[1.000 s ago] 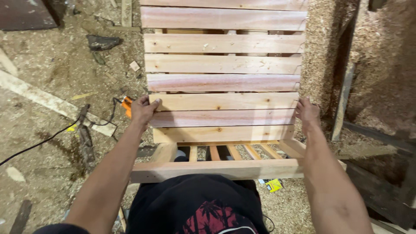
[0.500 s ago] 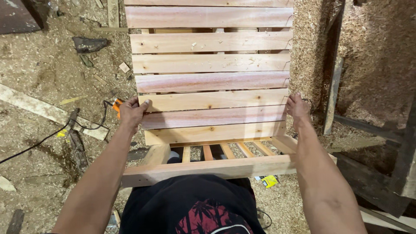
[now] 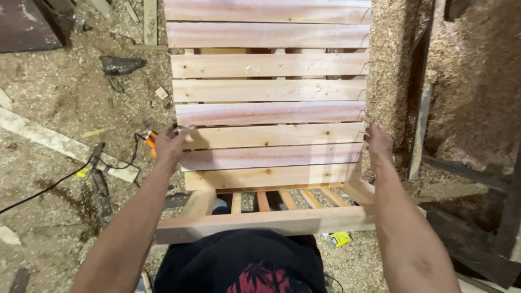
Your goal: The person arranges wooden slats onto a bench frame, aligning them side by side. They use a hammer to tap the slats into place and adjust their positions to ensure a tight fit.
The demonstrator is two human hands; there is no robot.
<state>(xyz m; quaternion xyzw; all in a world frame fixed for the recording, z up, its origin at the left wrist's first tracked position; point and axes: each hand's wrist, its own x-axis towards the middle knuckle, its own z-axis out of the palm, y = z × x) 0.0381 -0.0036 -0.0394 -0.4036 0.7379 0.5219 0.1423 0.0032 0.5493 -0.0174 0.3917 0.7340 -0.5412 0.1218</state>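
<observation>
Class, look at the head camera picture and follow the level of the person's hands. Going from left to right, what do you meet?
Pale plank on the floor → black cable → left hand → slatted wooden frame → right hand → upright wooden strip.

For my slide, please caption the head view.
Left hand and right hand grip a slatted wooden frame.
</observation>
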